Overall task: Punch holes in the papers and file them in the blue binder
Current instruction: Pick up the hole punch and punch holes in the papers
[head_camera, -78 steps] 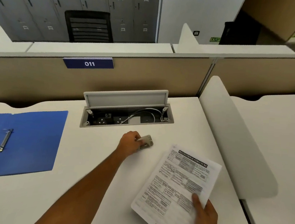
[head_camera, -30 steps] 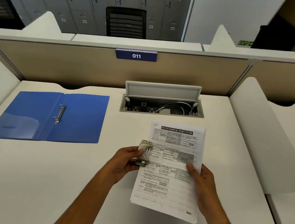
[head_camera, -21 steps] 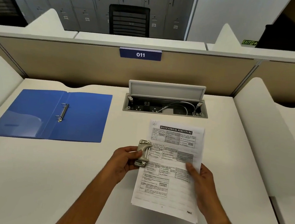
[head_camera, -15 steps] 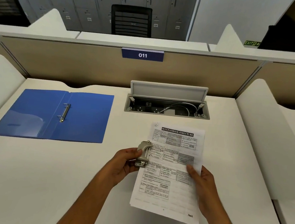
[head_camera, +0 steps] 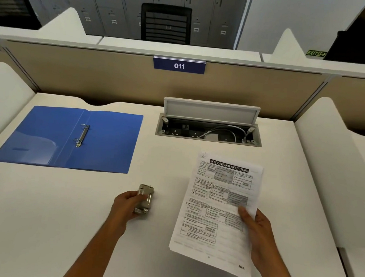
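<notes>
The blue binder (head_camera: 102,140) lies open and flat at the desk's left, its two metal rings (head_camera: 82,135) closed along the spine. My left hand (head_camera: 126,206) grips a small grey metal hole punch (head_camera: 145,197) on the desk, left of the papers and apart from them. My right hand (head_camera: 257,231) holds a thin stack of printed papers (head_camera: 217,209) headed "Occupational Structure" by its right edge, lifted slightly off the desk. A small hole shows on the papers' left margin.
An open cable box (head_camera: 208,129) with sockets and a white cable sits at the back centre, lid raised. White curved dividers (head_camera: 327,167) flank the desk. A beige partition (head_camera: 116,78) with sign 011 closes the back.
My left hand has pulled the hole punch off the papers' left edge and moved it leftwards onto the desk. The papers have shifted slightly right in my right hand.
</notes>
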A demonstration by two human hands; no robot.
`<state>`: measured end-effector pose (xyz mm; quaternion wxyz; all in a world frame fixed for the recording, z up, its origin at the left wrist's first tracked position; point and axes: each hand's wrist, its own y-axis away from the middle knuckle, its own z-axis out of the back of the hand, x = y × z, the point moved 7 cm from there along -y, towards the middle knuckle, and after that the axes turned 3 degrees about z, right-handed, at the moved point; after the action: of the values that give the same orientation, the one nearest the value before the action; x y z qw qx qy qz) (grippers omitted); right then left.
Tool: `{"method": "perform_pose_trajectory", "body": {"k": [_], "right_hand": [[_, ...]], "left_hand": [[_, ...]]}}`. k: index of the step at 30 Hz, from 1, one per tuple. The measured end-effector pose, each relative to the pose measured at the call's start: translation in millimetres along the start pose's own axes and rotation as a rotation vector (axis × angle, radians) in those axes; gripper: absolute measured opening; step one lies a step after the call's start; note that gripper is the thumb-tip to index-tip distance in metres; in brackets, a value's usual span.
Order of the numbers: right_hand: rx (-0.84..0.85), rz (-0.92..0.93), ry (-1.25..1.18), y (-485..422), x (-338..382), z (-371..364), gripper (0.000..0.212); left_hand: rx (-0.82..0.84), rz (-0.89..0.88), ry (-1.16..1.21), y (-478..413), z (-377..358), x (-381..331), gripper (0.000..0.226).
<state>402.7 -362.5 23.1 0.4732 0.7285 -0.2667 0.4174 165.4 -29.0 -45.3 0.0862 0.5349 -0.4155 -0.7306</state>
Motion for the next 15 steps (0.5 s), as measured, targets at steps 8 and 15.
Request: {"method": "perform_pose_trajectory", "body": {"k": [8,15], "right_hand": [[-0.006,0.016,0.076,-2.1,-8.4,0.6,0.028],[0.013,0.039,0.136,0.4,-6.6,-4.4,0.026]], "left_hand": [[-0.116,-0.097,-0.201,7.2,17.4,5.1,0.016],[-0.206,-0.189,-0.440,15.0,19.4,-1.7,0.009]]}}
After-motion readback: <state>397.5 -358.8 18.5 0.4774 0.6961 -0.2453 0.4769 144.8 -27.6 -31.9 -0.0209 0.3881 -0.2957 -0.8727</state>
